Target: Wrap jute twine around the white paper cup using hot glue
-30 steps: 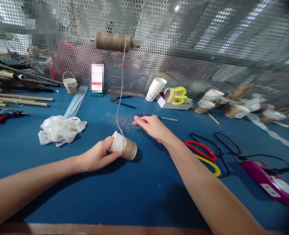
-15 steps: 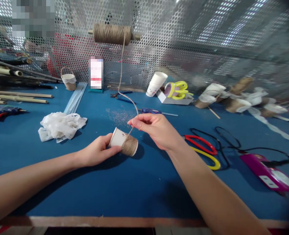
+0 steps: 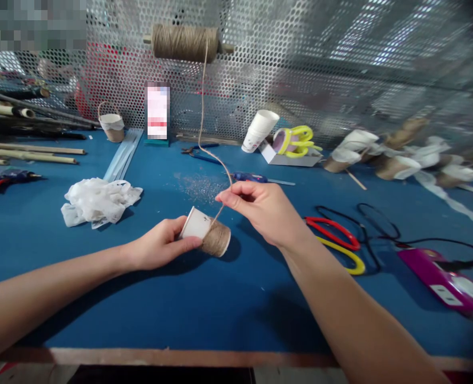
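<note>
My left hand (image 3: 164, 242) grips a white paper cup (image 3: 196, 224) by its rim end, the cup tilted on its side just over the table. Brown twine (image 3: 217, 240) is wound in close turns around the cup's base half. Between the thumb and fingers of my right hand (image 3: 256, 205) runs the free length of twine (image 3: 202, 117), slanting down to the cup. Behind, that strand rises to a large twine spool (image 3: 184, 42) on a wooden rod against the perforated metal wall.
Scissors (image 3: 336, 245) with red and yellow handles and a purple power box (image 3: 440, 277) lie right. Crumpled white lace (image 3: 100, 201), a small basket (image 3: 111, 128) and a glue gun (image 3: 8, 177) are left. Pliers (image 3: 200, 153) and stacked cups (image 3: 259, 130) stand behind.
The view has tilted slightly downward and shifted. Both hands, the cup and the strand appear a little further right, with the grips unchanged.
</note>
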Motion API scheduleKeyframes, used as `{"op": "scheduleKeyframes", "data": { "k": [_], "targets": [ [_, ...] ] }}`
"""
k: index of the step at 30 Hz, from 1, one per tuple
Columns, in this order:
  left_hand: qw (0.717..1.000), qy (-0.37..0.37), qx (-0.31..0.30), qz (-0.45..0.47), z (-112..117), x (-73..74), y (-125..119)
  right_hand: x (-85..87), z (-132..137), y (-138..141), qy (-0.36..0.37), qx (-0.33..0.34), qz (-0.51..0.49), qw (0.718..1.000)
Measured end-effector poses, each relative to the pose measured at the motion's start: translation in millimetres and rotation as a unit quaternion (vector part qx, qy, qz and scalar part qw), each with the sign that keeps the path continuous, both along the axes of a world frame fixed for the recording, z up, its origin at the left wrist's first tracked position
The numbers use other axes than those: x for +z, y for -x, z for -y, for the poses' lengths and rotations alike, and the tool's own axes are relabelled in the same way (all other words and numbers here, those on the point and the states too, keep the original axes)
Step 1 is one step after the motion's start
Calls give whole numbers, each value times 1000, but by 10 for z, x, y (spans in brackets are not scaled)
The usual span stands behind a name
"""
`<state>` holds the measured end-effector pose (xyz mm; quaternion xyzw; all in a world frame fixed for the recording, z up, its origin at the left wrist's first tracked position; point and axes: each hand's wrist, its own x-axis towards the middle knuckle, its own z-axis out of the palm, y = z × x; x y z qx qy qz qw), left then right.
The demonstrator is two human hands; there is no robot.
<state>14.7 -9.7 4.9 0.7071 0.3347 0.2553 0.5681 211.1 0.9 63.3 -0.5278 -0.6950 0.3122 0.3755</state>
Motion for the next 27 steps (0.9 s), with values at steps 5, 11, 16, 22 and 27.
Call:
{"op": "scheduleKeyframes", "data": {
  "k": [5, 11, 16, 22, 27],
  "targets": [
    [999, -43, -25, -3, 24, 36, 17, -84, -56, 19, 13, -5, 7, 1000],
    [995, -93, -36, 6, 23, 28, 36, -124, -56, 32, 30, 4, -4, 1000],
    [991, -127, -40, 6, 27, 28, 45, -157, -59, 43, 43, 11, -11, 999],
    [981, -187, -47, 7, 33, 46, 53, -171, -51, 57, 51, 23, -11, 998],
    [973, -222, -57, 17, 23, 45, 48, -168, -37, 76, 57, 27, -13, 998]
  ]
}}
